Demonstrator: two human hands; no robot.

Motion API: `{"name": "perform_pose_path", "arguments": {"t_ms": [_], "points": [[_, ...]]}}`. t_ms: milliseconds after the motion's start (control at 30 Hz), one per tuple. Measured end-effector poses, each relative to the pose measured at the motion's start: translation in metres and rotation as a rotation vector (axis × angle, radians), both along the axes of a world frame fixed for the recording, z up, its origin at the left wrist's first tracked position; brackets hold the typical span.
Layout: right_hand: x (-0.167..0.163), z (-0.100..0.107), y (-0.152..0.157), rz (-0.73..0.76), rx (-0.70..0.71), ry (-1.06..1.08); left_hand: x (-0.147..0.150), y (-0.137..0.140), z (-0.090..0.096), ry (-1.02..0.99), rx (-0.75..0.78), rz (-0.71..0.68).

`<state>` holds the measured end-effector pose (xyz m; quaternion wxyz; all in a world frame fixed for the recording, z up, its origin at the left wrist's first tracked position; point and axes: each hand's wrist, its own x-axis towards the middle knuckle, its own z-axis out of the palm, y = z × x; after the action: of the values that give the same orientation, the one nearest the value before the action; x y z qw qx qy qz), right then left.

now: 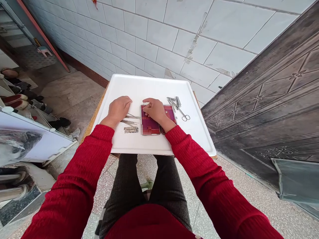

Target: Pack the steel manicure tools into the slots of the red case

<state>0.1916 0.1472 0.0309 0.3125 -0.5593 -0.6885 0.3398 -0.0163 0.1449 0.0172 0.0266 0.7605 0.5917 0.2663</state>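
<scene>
A manicure case [151, 124] with a purple-red lining lies unfolded on the white tray [149, 146]. Over its left half, my right hand [155, 109] is closed in a pinch on a thin metal manicure tool [144, 108], whose exact kind I cannot make out. My left hand [119, 109] is closed with curled fingers, left of the case; whatever it may hold is hidden. Just below it lie slim metal tools [129, 122] and a nail clipper [131, 129]. Right of the case are small scissors [184, 117] and more metal clippers [177, 101].
The tray sits on a wooden-edged table [98, 108] against a tiled wall [154, 36]. At right stands a dark embossed metal door [259, 99]. Shoes on a rack [17, 99] are at left. My legs are under the table's near edge.
</scene>
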Motion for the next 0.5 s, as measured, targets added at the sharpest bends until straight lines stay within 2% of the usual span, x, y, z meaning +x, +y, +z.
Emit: {"name": "perform_pose_path", "arguments": {"t_ms": [500], "points": [[-0.0018, 0.0019, -0.0010, -0.007, 0.082, -0.125, -0.0006, 0.0001, 0.0000, -0.003, 0.005, -0.005]]}}
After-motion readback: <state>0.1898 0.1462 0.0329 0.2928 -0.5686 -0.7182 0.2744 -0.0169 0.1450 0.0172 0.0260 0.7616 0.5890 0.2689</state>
